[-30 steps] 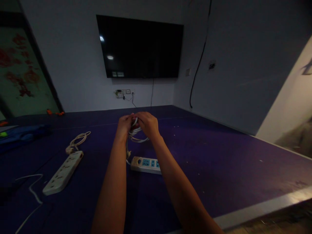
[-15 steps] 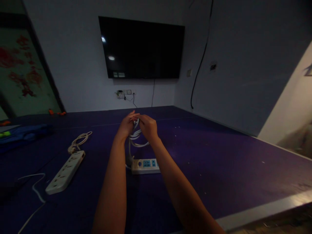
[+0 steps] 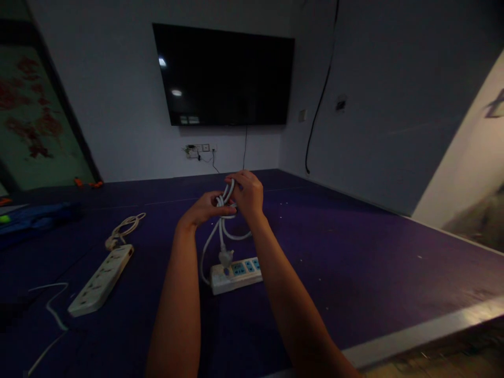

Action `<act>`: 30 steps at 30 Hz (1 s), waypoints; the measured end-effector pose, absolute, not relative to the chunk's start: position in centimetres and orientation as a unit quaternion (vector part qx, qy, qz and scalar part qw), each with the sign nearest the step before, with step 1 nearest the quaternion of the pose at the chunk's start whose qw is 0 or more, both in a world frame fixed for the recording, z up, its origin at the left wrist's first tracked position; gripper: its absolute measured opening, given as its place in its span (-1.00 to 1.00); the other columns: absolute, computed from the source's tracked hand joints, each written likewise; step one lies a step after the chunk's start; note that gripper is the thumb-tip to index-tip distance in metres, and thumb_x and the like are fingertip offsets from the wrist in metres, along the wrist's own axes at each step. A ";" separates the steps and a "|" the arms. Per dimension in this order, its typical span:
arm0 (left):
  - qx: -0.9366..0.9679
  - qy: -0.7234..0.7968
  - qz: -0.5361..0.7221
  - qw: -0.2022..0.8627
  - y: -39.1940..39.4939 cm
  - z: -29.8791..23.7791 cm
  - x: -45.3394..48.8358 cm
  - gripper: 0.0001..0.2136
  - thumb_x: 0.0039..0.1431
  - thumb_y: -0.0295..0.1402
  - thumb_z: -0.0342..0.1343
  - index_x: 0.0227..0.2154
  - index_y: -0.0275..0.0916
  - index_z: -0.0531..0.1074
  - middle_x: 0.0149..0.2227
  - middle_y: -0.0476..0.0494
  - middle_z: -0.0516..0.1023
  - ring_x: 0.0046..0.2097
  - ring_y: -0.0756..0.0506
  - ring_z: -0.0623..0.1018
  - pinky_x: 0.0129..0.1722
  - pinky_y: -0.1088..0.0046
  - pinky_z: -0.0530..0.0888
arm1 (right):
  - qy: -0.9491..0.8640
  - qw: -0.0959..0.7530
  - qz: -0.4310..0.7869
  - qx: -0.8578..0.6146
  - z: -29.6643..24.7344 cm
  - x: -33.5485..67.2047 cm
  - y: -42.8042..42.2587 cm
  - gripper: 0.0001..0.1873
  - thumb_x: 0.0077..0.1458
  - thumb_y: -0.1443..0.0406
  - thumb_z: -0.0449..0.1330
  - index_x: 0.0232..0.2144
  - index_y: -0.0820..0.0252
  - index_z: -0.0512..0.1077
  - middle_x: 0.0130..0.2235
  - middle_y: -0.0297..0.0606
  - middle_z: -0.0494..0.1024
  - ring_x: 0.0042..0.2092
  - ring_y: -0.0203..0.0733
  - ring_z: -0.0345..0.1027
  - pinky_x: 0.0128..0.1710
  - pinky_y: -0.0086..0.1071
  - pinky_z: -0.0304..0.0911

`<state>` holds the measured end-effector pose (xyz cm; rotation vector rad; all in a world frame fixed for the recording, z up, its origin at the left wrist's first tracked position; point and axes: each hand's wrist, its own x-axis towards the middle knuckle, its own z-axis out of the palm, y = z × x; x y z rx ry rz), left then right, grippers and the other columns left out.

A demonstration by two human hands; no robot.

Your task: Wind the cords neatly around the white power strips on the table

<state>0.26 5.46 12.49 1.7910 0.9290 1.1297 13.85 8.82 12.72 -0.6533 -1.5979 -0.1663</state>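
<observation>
A bundled white power cord (image 3: 221,201) is gathered between my two hands above the purple surface. My left hand (image 3: 205,208) is closed around the bundle from the left, thumb across its front. Higher and to the right, my right hand (image 3: 248,193) pinches the cord's upper loops. A white plug (image 3: 226,256) hangs down from the bundle, just over the left end of a white power strip (image 3: 232,278) with blue sockets. One length of cord runs down to that end of the strip. My right forearm hides the strip's right end.
To the left lies another white power strip (image 3: 103,281) with its coiled cord (image 3: 128,226). A thin white cable (image 3: 55,310) is at the lower left, dark blue cloth (image 3: 43,218) farther back. A television (image 3: 224,76) hangs on the wall; a black cable (image 3: 319,105) dangles at right.
My right hand has risen slightly and moved right, drawing up cord loops, while my left hand has turned around the bundle. The plug now hangs visibly, and the strip has tilted a little.
</observation>
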 end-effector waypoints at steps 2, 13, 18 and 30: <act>0.716 0.372 0.432 0.403 5.5 12.4 0.4 -0.62 -0.35 -0.36 0.34 -0.37 -0.31 0.41 -0.42 0.01 0.44 -0.35 -0.01 0.45 -0.25 0.40 0.40 | -0.699 0.648 -0.079 -0.292 12.8 14.0 8.8 -0.86 0.09 0.35 0.14 -0.43 0.15 0.51 -0.35 -0.29 0.48 -0.28 -0.29 0.33 -0.25 -0.44 0.20; 0.744 0.362 0.366 0.426 5.2 12.2 0.7 -0.77 -0.25 -0.41 0.29 -0.47 -0.32 0.41 -0.50 0.03 0.45 -0.41 0.01 0.45 -0.32 0.45 0.39 | -0.566 0.729 -0.083 -0.377 13.2 17.7 9.4 -0.83 0.07 0.33 0.12 -0.45 0.22 0.52 -0.40 -0.25 0.52 -0.34 -0.25 0.36 -0.28 -0.39 0.22; 0.752 0.327 0.347 0.455 4.7 12.3 1.2 -0.79 -0.19 -0.43 0.27 -0.43 -0.34 0.43 -0.42 -0.07 0.52 -0.38 -0.01 0.48 -0.33 0.43 0.42 | -0.557 0.737 -0.070 -0.377 13.6 19.3 9.2 -0.82 0.04 0.28 0.14 -0.46 0.23 0.52 -0.42 -0.23 0.54 -0.38 -0.25 0.36 -0.30 -0.37 0.23; 0.751 0.395 0.332 0.413 6.4 10.9 -0.3 -0.53 -0.34 -0.49 0.33 -0.26 -0.27 0.35 -0.38 0.02 0.43 -0.33 0.00 0.45 -0.34 0.47 0.40 | -0.672 0.636 0.041 -0.377 13.8 17.2 8.7 -0.86 -0.03 0.31 0.19 -0.40 0.18 0.56 -0.38 -0.26 0.58 -0.39 -0.28 0.40 -0.36 -0.46 0.24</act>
